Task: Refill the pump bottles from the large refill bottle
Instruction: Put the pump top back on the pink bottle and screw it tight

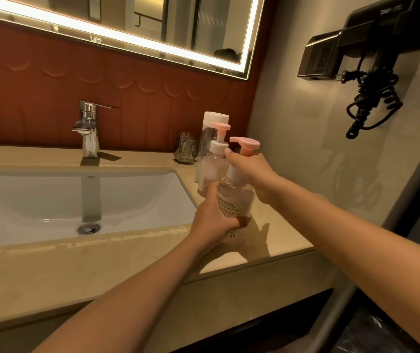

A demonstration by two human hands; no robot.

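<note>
Both forearms reach forward over the table, right of the sink. The left hand curls its fingers round the lower body of a clear, slightly tilted pump bottle, while the right hand grips its white collar beneath the pink pump head. Just behind stand a second pump bottle and the tall white-capped refill bottle, both upright; fill levels cannot be told.

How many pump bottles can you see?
2. One pump bottle is gripped by the left hand and right hand; the other pump bottle stands behind it, beside the refill bottle.
</note>
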